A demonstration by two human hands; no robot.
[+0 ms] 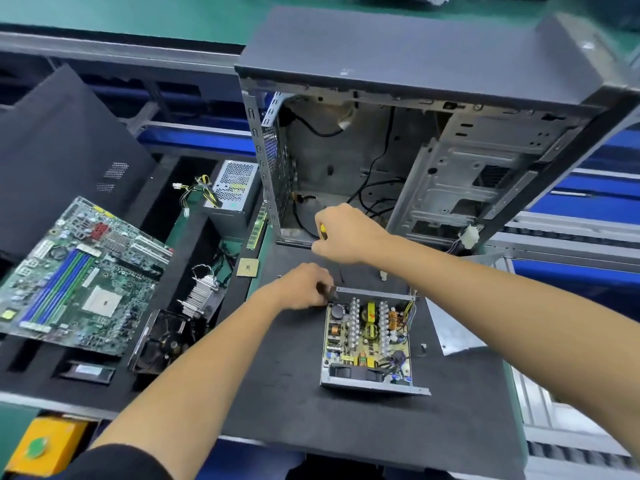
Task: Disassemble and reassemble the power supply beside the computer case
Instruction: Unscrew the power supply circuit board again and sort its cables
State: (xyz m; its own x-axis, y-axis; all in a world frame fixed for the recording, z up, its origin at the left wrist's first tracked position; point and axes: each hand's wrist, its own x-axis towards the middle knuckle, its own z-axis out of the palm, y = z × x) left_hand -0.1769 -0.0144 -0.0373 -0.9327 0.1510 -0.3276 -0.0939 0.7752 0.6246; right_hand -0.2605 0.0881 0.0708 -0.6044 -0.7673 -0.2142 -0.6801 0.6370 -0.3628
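Pinching the power supply (368, 344) edge, left fingers (320, 289) steady it; right hand (346, 233) grips screwdriver (322, 232).

The opened power supply (369, 344) has a bare, dull-silver sheet-metal shell around a tan circuit board with copper-wound coils. It lies on a matt black, slightly rough mat (294, 393). The computer case (415, 133) shows matt dark outer panels and grey, scuffed metal inside. The screwdriver (322, 232) handle is glossy yellow plastic.
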